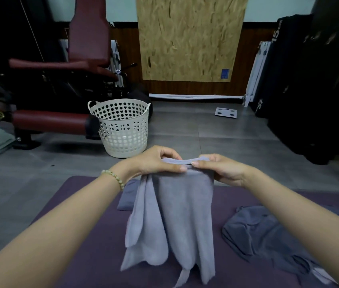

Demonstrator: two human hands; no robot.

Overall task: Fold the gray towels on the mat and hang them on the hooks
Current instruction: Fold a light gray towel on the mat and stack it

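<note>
A light gray towel [183, 215] hangs in loose folds above the purple mat [85, 246]. My left hand [156, 161] and my right hand [216, 169] both pinch its top edge, thumbs almost touching. A folded gray towel [128, 197] lies on the mat behind the hanging one, partly hidden by it. A darker gray towel [262, 235] lies crumpled on the mat at the right. No hooks are in view.
A white perforated basket [122, 127] stands on the gray floor beyond the mat. A dark red gym bench [60, 119] fills the left, black equipment [310, 90] the right. A chipboard panel [189, 38] leans on the far wall. A white scale [225, 112] lies on the floor.
</note>
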